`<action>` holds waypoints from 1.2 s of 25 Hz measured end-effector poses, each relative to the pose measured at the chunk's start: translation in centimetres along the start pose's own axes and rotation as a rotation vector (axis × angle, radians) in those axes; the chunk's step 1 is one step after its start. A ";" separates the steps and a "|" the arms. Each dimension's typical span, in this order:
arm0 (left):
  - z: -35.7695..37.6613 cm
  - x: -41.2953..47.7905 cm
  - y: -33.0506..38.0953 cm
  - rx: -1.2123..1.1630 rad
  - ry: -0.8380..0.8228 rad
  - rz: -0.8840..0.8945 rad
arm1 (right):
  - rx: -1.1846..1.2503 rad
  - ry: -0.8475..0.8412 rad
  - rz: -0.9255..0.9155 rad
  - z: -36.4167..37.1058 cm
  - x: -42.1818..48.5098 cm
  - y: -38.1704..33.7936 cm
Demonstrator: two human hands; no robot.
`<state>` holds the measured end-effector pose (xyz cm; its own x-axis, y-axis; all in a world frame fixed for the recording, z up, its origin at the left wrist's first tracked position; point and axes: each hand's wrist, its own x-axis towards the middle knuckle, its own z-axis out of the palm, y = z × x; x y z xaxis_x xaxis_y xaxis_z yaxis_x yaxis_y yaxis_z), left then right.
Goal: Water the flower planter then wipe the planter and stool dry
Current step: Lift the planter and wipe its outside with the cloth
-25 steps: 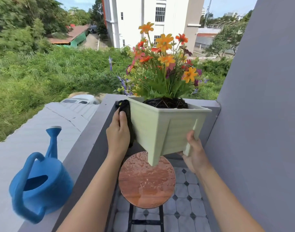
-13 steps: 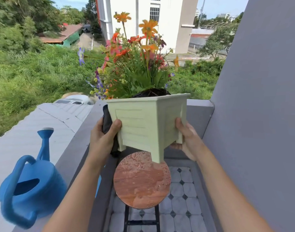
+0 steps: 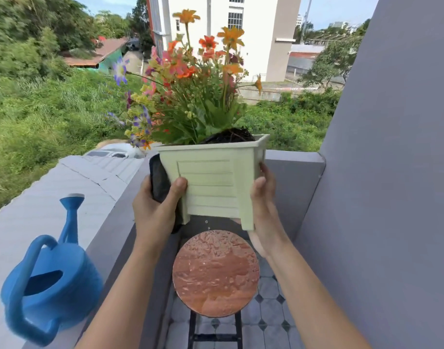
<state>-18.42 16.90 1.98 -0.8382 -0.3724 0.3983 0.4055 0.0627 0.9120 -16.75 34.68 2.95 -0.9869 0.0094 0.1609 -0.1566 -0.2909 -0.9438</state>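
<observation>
A pale green square planter point(image 3: 210, 182) full of orange, pink and purple flowers point(image 3: 190, 79) hangs in the air above the round reddish stool top point(image 3: 215, 272), which is wet with water beads. My left hand point(image 3: 156, 210) presses a dark cloth point(image 3: 159, 181) against the planter's left side, thumb on the front face. On the right side my right hand point(image 3: 263, 210) grips the planter's wall and front leg. Water drops fall from under the planter.
A blue watering can point(image 3: 47, 285) stands on the grey parapet ledge point(image 3: 110, 227) at lower left. A grey wall point(image 3: 392, 172) rises close on the right. Below the stool is a tiled balcony floor point(image 3: 268, 323). Beyond the ledge lie a roof and greenery.
The planter has been turned in my hands, so a flat panelled face now points at me instead of a corner. My right hand has shifted from beneath a leg to the right side.
</observation>
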 end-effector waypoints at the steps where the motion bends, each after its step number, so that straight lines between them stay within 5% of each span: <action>1: 0.2 -0.2 0.1 0.056 0.004 0.015 | -0.013 -0.050 0.019 0.0 -0.1 0.0; 10: 1.9 -3.9 -1.2 0.423 -0.048 0.262 | 0.015 0.073 0.040 -2.3 -0.5 1.3; 15: 1.5 -6.6 -2.7 0.693 -0.103 0.611 | 0.009 0.049 0.051 -3.5 -1.4 2.0; 18: 2.3 -4.3 -0.1 0.562 0.073 0.552 | -0.041 0.012 0.051 -3.6 -2.0 2.9; 21: 2.3 -2.9 2.0 0.513 0.065 0.588 | 0.054 0.026 0.081 -3.4 -2.3 3.5; 26: 1.3 -1.9 2.7 0.955 0.026 0.853 | -0.011 0.054 0.074 -3.5 -2.0 2.5; 30: 2.8 -1.7 4.2 1.075 -0.066 1.043 | 0.029 0.076 0.027 -3.0 -1.7 2.3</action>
<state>-16.32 20.41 5.40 -0.3757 0.3065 0.8746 0.3857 0.9098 -0.1532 -15.53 36.89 -0.42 -0.9910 0.0737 0.1117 -0.1296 -0.3195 -0.9387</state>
